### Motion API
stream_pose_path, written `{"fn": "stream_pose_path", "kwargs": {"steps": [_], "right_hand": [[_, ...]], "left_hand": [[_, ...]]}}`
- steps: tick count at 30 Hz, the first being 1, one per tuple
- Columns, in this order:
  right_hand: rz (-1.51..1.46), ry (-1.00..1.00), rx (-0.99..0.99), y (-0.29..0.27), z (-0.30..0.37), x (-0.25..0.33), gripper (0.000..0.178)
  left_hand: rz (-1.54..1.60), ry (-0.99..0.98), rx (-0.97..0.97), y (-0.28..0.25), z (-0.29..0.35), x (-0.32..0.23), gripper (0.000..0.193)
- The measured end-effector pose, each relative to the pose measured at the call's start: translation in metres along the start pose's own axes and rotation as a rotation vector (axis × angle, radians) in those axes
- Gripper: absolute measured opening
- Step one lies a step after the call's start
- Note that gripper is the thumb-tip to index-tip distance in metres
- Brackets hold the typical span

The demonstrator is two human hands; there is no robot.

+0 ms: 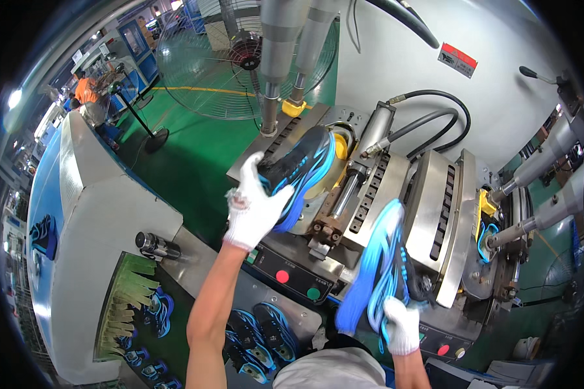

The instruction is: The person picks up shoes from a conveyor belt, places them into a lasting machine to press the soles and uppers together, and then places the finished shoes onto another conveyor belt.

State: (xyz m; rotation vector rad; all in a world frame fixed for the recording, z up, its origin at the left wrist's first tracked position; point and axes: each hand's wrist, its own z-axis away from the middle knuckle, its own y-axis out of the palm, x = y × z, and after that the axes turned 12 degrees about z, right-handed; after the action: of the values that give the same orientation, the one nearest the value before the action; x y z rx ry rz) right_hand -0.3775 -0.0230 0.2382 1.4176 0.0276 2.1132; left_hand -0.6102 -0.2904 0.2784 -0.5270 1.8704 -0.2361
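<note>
My left hand [258, 204], in a white knit glove, grips a black and blue sports shoe [305, 162] at the left machine station. Its thumb lies over the shoe's side and one finger sticks up; the other fingers are partly hidden. A second sports shoe [376, 266], its sole fading from white to bright blue, hangs tilted in front of the middle of the machine. My gloved right hand [402, 326] is closed on its lower end, with the fingertips partly hidden behind the shoe. The metal press [370, 201] has slotted steel blocks and hydraulic cylinders.
Several shoes [266, 330] lie below the left control panel [285, 275]. A dark bottle [157, 246] rests beside the white conveyor housing [97, 188], whose green-fringed opening [126, 298] has more shoes beneath. A large fan [246, 52] stands behind. Another shoe part [486, 240] sits at the right station.
</note>
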Motion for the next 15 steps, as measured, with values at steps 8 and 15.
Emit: {"fn": "stream_pose_path", "kwargs": {"steps": [8, 15], "right_hand": [[0.316, 0.069, 0.262, 0.189, -0.278, 0.018, 0.017], [1.569, -0.673, -0.401, 0.223, -0.439, -0.076, 0.017]], "left_hand": [[-0.022, -0.472, -0.345, -0.160, 0.234, 0.061, 0.083], [-0.525, -0.926, -0.710, -0.209, 0.447, 0.092, 0.065]]}}
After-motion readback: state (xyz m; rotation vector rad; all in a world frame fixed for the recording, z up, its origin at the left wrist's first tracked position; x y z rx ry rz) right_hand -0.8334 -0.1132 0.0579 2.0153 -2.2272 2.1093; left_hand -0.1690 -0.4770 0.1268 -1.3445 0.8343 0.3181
